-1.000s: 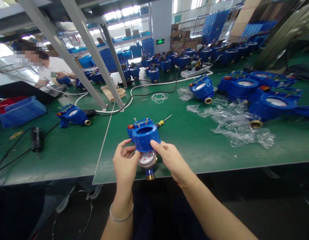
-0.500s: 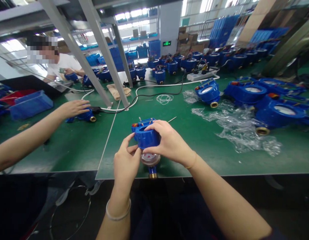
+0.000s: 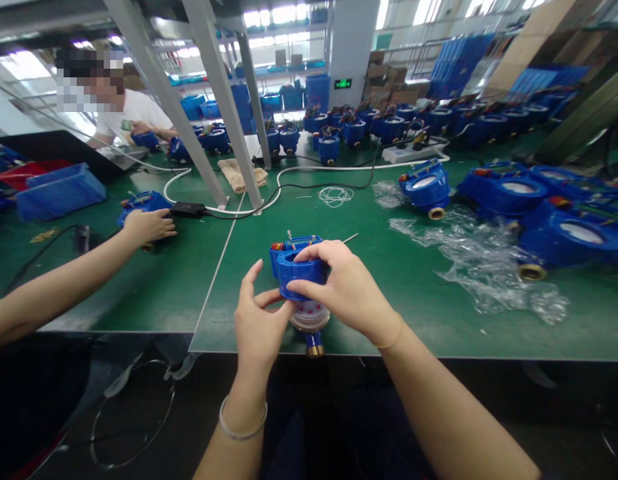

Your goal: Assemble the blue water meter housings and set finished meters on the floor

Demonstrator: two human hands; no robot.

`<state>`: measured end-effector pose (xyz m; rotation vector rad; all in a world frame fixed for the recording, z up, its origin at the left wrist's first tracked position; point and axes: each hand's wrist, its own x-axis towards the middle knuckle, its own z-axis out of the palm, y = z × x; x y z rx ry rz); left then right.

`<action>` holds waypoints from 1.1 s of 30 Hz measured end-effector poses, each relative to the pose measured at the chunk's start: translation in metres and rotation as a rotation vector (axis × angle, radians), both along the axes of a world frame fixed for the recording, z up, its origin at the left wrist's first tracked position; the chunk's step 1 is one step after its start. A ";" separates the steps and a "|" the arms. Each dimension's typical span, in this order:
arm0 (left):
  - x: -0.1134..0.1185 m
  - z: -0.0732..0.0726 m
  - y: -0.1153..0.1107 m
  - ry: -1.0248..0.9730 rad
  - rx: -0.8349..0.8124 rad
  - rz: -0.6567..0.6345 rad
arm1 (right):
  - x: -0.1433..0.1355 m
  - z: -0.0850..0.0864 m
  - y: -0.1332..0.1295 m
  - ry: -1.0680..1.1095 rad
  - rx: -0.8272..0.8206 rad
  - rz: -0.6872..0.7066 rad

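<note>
A blue ring-shaped housing (image 3: 305, 275) is gripped at its right side by my right hand (image 3: 349, 288), fingers over the rim and thumb on the near face. It sits tilted above a water meter with a clear round dial (image 3: 310, 317) and a brass threaded end (image 3: 315, 349) pointing at me. My left hand (image 3: 261, 317) is at the housing's lower left, index finger raised away and thumb tip by the lower edge. Behind the ring is a blue box part with coloured wires (image 3: 283, 245); whether it joins the ring is hidden.
Finished-looking blue meters (image 3: 581, 233) and crumpled clear plastic (image 3: 481, 260) lie on the right. Behind are a coil of white wire (image 3: 335, 195), a thin metal rod (image 3: 351, 237) and a cloth (image 3: 241, 177). A co-worker's hand (image 3: 151, 227) touches another blue meter on the left.
My left index finger has lifted off the housing, while my right hand keeps its grip. The co-worker's hand and meter have shifted left and nearer. The view has turned slightly.
</note>
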<state>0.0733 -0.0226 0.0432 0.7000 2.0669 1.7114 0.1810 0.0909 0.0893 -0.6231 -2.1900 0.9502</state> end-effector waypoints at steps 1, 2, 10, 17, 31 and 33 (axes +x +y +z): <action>0.002 -0.002 0.001 -0.038 0.040 0.034 | -0.001 0.000 -0.002 0.007 0.004 -0.010; 0.004 -0.004 0.002 -0.075 0.076 0.074 | -0.003 -0.001 -0.004 0.017 -0.004 -0.028; 0.005 -0.013 0.028 -0.144 0.204 0.109 | -0.019 0.000 -0.002 0.025 -0.088 -0.133; 0.001 -0.012 0.035 -0.318 0.345 0.170 | -0.023 0.002 0.009 0.083 -0.279 -0.084; -0.026 -0.050 -0.041 -0.043 0.219 0.124 | 0.016 -0.026 -0.034 0.062 0.147 -0.199; -0.009 -0.055 -0.046 -0.009 0.128 -0.051 | 0.015 -0.033 -0.047 0.080 0.218 -0.222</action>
